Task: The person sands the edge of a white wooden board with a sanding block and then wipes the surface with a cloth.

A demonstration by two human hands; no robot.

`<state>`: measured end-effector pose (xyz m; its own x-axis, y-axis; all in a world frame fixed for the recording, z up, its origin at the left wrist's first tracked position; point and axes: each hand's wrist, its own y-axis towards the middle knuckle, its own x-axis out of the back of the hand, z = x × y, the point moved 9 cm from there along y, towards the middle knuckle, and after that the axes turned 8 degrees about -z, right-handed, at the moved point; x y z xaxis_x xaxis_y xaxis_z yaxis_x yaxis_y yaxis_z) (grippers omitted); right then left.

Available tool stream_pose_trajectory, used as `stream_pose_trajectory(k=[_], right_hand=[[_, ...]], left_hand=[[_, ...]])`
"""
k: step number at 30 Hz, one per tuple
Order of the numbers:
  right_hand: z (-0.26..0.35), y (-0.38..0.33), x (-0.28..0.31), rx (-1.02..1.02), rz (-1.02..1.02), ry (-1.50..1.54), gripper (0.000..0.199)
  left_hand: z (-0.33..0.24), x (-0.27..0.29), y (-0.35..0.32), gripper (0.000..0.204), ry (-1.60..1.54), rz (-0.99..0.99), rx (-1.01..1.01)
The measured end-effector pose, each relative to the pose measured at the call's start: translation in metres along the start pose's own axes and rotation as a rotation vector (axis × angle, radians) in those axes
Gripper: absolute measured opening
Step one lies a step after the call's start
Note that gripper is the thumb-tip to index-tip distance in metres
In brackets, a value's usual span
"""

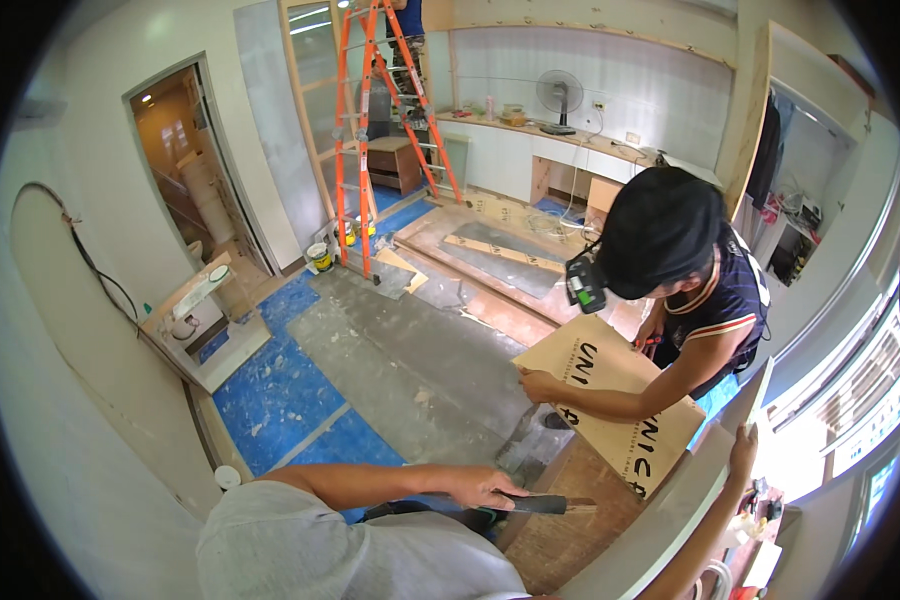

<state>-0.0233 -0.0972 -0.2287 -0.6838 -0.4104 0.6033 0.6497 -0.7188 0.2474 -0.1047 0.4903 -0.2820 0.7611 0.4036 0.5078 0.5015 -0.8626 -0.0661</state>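
My left hand (485, 488) grips a dark-handled tool (545, 504), whose flat tip points right over a brown wooden surface (570, 540). My right hand (742, 445) is raised and closed on the upper edge of a long white panel (670, 510) that runs diagonally at the lower right. Just beyond, a co-worker in a dark sleeveless top and black cap (660, 230) bends over a tan printed sheet (610, 400). One of that person's hands (535, 383) presses on the sheet's left edge.
Blue (270, 390) and grey (410, 350) protective sheets cover the floor. An orange ladder (365, 120) stands at the back beside a small bucket (319, 257). A fan (560, 98) sits on the far counter. A doorway (185, 160) and a low white cabinet (205, 330) are at left.
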Motion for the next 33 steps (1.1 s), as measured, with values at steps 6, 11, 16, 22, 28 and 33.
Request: stream_pose_trajectory(k=[6, 11, 16, 22, 28, 33], right_hand=[[0.014, -0.004, 0.001, 0.135, -0.048, 0.051, 0.060], [0.037, -0.014, -0.008, 0.151, -0.022, 0.108, 0.053], [0.048, -0.043, 0.030, 0.056, -0.132, 0.145, 0.057], [0.093, -0.231, 0.040, -0.167, 0.167, -0.114, 0.081], [0.097, -0.359, 0.101, -0.078, 0.086, 0.186, 0.089], [0.114, -0.363, 0.097, -0.099, 0.077, 0.455, 0.084]], left_hand=[[-0.003, 0.004, -0.001, 0.054, 0.034, 0.035, -0.011], [0.003, 0.003, -0.006, 0.055, 0.048, 0.043, -0.019], [-0.033, 0.022, 0.001, 0.055, -0.037, 0.062, -0.014], [0.001, 0.026, -0.012, 0.048, -0.020, -0.120, 0.103], [-0.051, 0.028, 0.028, 0.049, 0.008, -0.112, 0.056], [-0.185, 0.072, 0.090, 0.050, 0.372, -0.169, -0.441]])
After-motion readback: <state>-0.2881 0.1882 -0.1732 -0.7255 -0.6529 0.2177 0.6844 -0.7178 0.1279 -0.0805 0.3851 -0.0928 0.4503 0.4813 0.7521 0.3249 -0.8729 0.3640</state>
